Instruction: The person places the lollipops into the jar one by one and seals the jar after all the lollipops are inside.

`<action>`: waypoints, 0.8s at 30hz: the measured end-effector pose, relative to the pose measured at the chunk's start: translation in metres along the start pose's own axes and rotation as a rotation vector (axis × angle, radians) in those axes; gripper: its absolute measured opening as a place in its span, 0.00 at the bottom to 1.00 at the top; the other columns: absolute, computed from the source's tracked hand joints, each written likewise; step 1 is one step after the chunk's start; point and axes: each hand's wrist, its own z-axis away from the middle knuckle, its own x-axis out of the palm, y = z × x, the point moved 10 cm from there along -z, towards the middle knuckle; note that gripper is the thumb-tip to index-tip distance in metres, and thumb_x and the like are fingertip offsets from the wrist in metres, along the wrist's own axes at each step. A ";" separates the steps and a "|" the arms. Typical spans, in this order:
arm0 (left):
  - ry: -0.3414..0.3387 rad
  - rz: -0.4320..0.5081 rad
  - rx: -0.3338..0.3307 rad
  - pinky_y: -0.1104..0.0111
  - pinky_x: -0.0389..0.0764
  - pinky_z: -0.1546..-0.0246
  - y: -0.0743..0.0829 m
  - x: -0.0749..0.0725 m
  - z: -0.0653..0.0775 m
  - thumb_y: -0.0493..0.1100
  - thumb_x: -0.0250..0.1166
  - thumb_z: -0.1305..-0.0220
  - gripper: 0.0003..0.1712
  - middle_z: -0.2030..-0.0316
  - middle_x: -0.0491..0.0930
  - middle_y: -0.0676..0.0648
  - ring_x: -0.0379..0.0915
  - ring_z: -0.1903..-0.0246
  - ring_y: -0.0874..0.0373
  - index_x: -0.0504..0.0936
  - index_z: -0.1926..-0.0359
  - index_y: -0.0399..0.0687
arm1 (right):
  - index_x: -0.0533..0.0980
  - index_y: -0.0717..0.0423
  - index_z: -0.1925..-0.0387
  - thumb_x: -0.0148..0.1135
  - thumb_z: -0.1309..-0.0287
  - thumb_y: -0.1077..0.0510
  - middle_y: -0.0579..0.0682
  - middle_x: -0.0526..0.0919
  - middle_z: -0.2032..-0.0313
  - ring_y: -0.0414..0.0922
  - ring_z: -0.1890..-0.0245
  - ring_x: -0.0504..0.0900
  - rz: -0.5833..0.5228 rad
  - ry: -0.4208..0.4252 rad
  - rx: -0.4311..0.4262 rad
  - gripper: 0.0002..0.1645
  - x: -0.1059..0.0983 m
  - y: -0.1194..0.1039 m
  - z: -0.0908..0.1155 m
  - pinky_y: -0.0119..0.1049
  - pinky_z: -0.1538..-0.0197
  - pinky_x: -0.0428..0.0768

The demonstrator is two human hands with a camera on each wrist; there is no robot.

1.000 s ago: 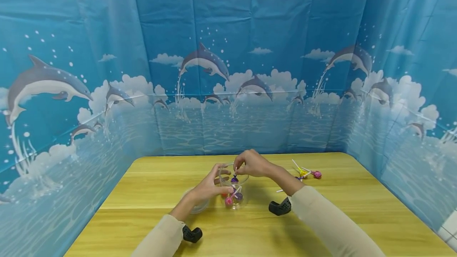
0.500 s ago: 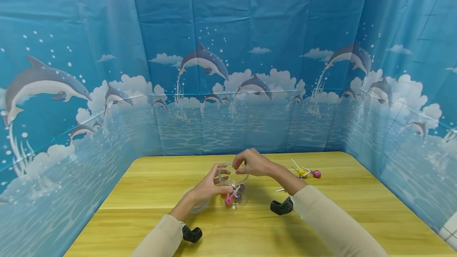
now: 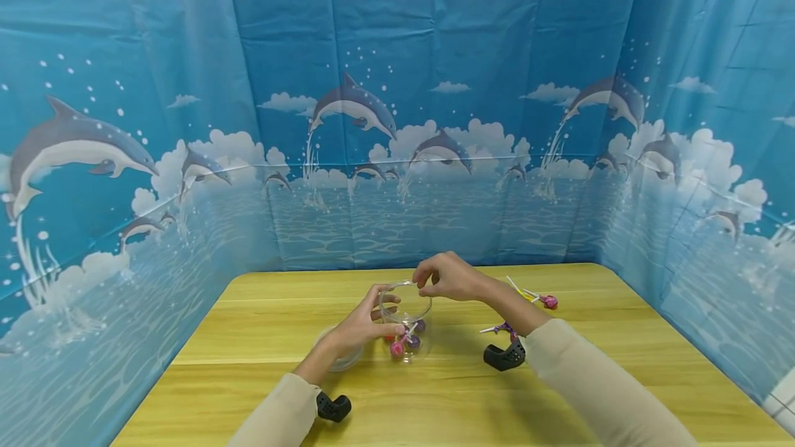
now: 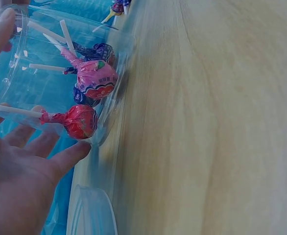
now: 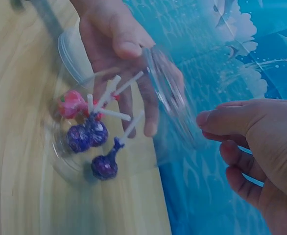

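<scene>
A blue curtain (image 3: 373, 226) printed with leaping dolphins, clouds and water hangs behind the clear round jar (image 3: 406, 321) and on both sides of it. Beneath the jar spreads a yellow wood-grain table (image 3: 261, 343). Two cream sleeves reach toward the jar from the near side, the left sleeve (image 3: 279, 412) and the right sleeve (image 3: 596, 378).

The left hand (image 3: 360, 326) grips the jar by its left side, thumb on the near wall and fingers round the far one. The right hand (image 3: 452, 276) is at the right of the jar's rim, fingers loosely bent with nothing between them; whether it touches the rim I cannot tell. The jar itself stands mouth up, with its lid off.

The clear round lid (image 3: 345, 364) lies to the jar's left, partly covered by the left arm. A black bracket shows at each wrist, the left bracket (image 3: 333, 407) and the right bracket (image 3: 504, 356), both nearer the person than the jar.

Inside the jar are a pink lollipop (image 4: 95, 78), a red lollipop (image 4: 81, 121) and three purple lollipops (image 5: 104, 168), balls down and white sticks leaning upward. Right of the jar, on the table, lie a magenta lollipop (image 3: 549, 301), a yellow wrapper (image 3: 529, 297) partly hidden by the right forearm, and a dark purple wrapper (image 3: 508, 328) with a white stick beside it.
</scene>
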 end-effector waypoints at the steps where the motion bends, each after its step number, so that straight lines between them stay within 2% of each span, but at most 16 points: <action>1: 0.001 0.000 0.000 0.42 0.68 0.35 0.000 0.000 0.000 0.45 0.69 0.29 0.44 0.29 0.62 0.36 0.58 0.28 0.34 0.53 0.22 0.52 | 0.86 0.58 0.54 0.71 0.35 0.63 0.47 0.88 0.61 0.42 0.64 0.86 0.000 0.005 0.010 0.09 -0.003 0.001 0.002 0.34 0.62 0.83; 5: 0.004 0.009 0.000 0.41 0.69 0.35 0.001 -0.001 0.000 0.45 0.69 0.29 0.42 0.28 0.61 0.35 0.58 0.29 0.33 0.55 0.23 0.55 | 0.86 0.58 0.54 0.70 0.34 0.63 0.46 0.87 0.62 0.42 0.64 0.86 -0.007 0.028 0.044 0.08 -0.014 0.008 0.011 0.35 0.61 0.84; 11: 0.004 0.019 0.000 0.42 0.69 0.35 0.001 -0.001 0.001 0.45 0.70 0.30 0.42 0.28 0.62 0.36 0.58 0.28 0.34 0.55 0.24 0.55 | 0.86 0.57 0.52 0.69 0.33 0.62 0.48 0.88 0.61 0.41 0.64 0.85 -0.021 0.058 0.091 0.09 -0.030 0.018 0.029 0.36 0.60 0.84; 16: 0.002 0.019 0.005 0.43 0.69 0.35 0.002 -0.001 0.002 0.45 0.70 0.30 0.44 0.28 0.61 0.36 0.59 0.28 0.35 0.55 0.23 0.54 | 0.85 0.58 0.52 0.69 0.33 0.61 0.45 0.87 0.61 0.41 0.63 0.85 -0.010 0.080 0.112 0.09 -0.041 0.028 0.046 0.37 0.60 0.83; 21: 0.002 0.008 0.000 0.42 0.68 0.34 0.003 -0.002 0.003 0.45 0.71 0.30 0.43 0.29 0.64 0.41 0.60 0.28 0.37 0.55 0.23 0.55 | 0.85 0.58 0.53 0.68 0.32 0.62 0.43 0.87 0.62 0.44 0.64 0.85 0.015 0.095 0.133 0.08 -0.048 0.038 0.064 0.38 0.61 0.83; 24: 0.001 0.009 -0.001 0.42 0.68 0.34 0.003 -0.002 0.003 0.45 0.70 0.30 0.43 0.29 0.63 0.40 0.59 0.28 0.37 0.55 0.23 0.55 | 0.85 0.57 0.53 0.68 0.32 0.62 0.43 0.87 0.62 0.44 0.64 0.85 0.024 0.102 0.150 0.08 -0.051 0.044 0.075 0.38 0.61 0.83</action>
